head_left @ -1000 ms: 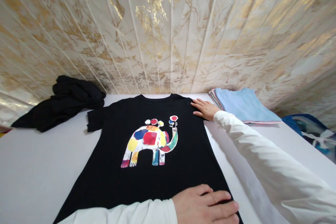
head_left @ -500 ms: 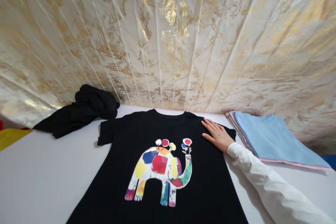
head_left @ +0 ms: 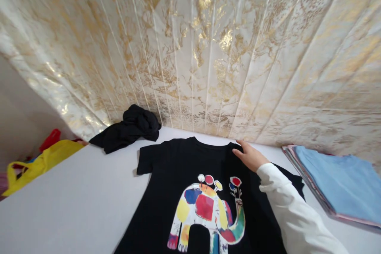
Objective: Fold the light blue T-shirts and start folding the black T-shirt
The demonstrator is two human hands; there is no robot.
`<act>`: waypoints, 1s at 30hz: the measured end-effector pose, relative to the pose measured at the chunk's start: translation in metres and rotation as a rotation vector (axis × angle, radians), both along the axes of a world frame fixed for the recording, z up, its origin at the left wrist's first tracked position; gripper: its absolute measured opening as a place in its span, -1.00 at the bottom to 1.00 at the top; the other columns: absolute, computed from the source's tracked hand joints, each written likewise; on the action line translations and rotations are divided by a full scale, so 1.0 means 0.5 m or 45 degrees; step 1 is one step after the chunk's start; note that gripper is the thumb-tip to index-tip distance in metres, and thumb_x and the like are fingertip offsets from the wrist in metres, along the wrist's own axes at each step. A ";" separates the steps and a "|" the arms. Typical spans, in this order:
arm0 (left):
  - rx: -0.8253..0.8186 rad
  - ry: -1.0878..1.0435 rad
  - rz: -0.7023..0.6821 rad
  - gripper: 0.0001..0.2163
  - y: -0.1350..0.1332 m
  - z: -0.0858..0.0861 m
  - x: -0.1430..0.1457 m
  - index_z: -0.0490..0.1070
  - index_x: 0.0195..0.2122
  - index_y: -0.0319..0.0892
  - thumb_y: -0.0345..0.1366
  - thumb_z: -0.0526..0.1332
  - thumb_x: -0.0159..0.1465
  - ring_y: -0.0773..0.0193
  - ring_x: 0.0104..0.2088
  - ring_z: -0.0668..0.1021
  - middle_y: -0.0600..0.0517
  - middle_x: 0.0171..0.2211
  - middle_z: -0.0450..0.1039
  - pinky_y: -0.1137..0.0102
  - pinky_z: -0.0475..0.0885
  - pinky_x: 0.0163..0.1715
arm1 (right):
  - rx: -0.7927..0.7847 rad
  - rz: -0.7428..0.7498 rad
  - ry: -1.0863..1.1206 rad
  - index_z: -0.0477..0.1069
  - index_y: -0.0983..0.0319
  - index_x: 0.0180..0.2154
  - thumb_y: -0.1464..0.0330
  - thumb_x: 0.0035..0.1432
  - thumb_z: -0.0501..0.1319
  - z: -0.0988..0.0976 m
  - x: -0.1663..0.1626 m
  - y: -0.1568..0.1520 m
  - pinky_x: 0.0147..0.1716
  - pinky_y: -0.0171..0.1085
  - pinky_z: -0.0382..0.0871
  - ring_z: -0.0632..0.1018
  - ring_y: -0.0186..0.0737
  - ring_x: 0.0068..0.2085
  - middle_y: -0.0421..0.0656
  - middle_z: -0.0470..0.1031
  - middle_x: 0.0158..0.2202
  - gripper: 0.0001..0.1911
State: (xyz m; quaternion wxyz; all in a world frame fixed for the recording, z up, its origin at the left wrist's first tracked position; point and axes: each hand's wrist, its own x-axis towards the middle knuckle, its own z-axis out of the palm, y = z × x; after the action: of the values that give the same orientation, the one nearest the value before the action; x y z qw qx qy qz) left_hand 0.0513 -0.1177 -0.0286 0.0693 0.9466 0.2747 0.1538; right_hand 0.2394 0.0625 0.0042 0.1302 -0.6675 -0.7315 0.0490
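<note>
A black short-sleeved T-shirt (head_left: 166,170) lies spread on the white table, its neckline toward the curtain and its lower part cut off by the frame. On its chest is a colourful patchwork elephant print (head_left: 205,210) with flowers. My right hand (head_left: 251,156), in a white sleeve, rests at the shirt's right shoulder beside the collar. Its thumb and forefinger are apart, pointing left; the other fingers are mostly hidden behind them. I see no cloth pinched in it. My left hand is out of view.
A crumpled black garment (head_left: 133,129) sits at the table's back left. Folded shirts, light blue on top (head_left: 342,182), are stacked at the right. Yellow cloth (head_left: 50,162) and a red item (head_left: 50,139) lie past the left edge. A gold-patterned curtain (head_left: 190,55) hangs behind the white table (head_left: 74,202).
My right hand has slid from lying flat on the shirt's right shoulder toward the collar and turned more onto its side. The view has swung left; the shirt looks unmoved on the table.
</note>
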 end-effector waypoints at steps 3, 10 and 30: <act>-0.013 -0.030 0.235 -0.81 0.085 0.039 -0.018 0.38 -0.05 -0.03 -0.18 0.11 0.35 0.20 -0.10 0.47 -0.06 0.01 0.36 0.24 0.45 -0.15 | 0.085 -0.015 0.127 0.29 0.23 0.09 0.22 0.22 -0.08 0.000 -0.021 0.009 -0.06 -0.15 0.38 0.52 -0.09 -0.04 -0.02 0.50 -0.02 -0.53; -0.143 -0.065 1.177 -0.81 0.369 0.134 -0.121 0.36 -0.04 -0.22 -0.40 0.08 0.35 0.14 -0.07 0.48 -0.12 -0.05 0.39 0.23 0.42 -0.12 | 0.247 0.086 0.239 0.46 0.19 -0.13 0.38 0.13 -0.07 -0.069 -0.011 -0.008 -0.10 -0.15 0.37 0.50 -0.11 -0.16 -0.07 0.50 -0.23 -0.61; -0.608 -0.116 1.227 -0.74 0.533 0.069 -0.244 0.34 -0.02 -0.21 -0.21 0.15 0.33 0.17 -0.12 0.49 -0.07 -0.04 0.38 0.18 0.44 -0.14 | 0.157 -0.112 0.060 0.13 0.22 0.21 0.13 0.18 -0.04 -0.122 -0.010 -0.013 0.16 0.06 0.06 0.10 -0.01 0.29 -0.05 0.11 0.29 -0.39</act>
State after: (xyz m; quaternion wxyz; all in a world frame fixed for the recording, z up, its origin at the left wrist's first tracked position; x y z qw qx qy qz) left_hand -0.0706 0.1490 0.0061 0.2158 0.6637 0.7019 0.1424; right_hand 0.2343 0.0560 -0.0567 0.1903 -0.6883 -0.6999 0.0140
